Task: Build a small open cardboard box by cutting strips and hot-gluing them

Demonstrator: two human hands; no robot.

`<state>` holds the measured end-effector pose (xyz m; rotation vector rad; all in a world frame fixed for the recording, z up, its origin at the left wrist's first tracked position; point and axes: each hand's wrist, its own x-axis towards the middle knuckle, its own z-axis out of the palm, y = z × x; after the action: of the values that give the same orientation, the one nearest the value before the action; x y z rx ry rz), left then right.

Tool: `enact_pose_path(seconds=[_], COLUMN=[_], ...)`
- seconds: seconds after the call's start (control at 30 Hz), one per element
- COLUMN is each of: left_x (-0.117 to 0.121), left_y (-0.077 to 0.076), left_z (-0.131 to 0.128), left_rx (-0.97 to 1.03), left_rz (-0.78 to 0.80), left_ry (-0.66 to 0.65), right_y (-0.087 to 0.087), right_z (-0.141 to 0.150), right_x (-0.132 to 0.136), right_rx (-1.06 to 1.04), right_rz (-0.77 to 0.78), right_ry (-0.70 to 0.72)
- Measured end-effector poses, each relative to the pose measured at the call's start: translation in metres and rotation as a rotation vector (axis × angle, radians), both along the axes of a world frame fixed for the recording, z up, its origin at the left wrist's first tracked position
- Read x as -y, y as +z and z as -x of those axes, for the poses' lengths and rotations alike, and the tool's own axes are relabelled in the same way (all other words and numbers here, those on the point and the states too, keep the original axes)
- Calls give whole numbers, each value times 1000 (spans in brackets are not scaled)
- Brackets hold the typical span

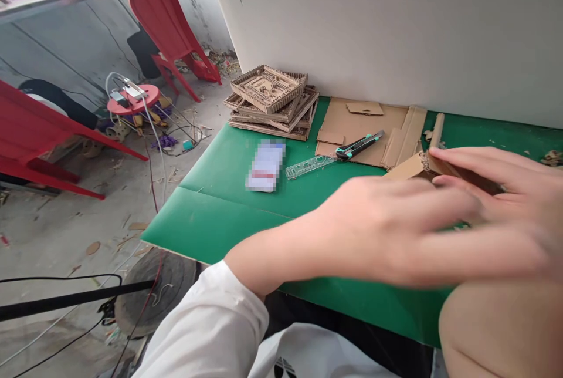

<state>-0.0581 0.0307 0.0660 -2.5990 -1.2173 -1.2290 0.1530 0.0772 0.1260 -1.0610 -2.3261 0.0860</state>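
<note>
My left hand (396,228) reaches from the lower left across the green mat (229,208). It is blurred by motion, its fingers stretched flat towards the right with nothing in them. My right hand (510,190) lies just beyond it at the right edge. Its fingers are closed round a folded brown cardboard piece (416,165), which sticks out to the left. The two hands overlap, and the left covers part of the right.
A teal utility knife (358,146) and a clear ruler (308,165) lie beside flat cardboard sheets (352,122). A stack of cardboard maze trays (268,99) sits at the mat's far corner, and a white packet (265,165) is nearby. Red chairs (176,31) and cables are on the floor at left, where another person stands.
</note>
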Motion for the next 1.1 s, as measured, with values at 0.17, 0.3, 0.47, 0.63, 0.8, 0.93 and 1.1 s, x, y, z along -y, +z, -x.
enact_pose_path(seconds=[0.17, 0.3, 0.47, 0.63, 0.8, 0.93, 1.1], left_x=[-22, -46, -50, -46, -45, -43, -42], left_y=[60, 34, 29, 31, 29, 31, 33], left_z=[-7, 3, 6, 3, 1, 2, 4], left_rx=[144, 171, 205, 249, 284, 292, 247], left_rz=[-105, -42, -7, 45, -27, -138, -206], left_ry=[149, 33, -81, -94, -94, -92, -95], right_y=[-5, -9, -10, -13, -13, -12, -10], right_z=[2, 4, 6, 11, 12, 11, 13], right_x=[-6, -11, -12, -12, -10, -8, -8], right_rx=[-124, -239, -296, -409, -456, -445, -448], right_rz=[-202, -227, -169, -183, -185, -198, -263], right_ry=[-63, -63, -27, 106, 179, 197, 240])
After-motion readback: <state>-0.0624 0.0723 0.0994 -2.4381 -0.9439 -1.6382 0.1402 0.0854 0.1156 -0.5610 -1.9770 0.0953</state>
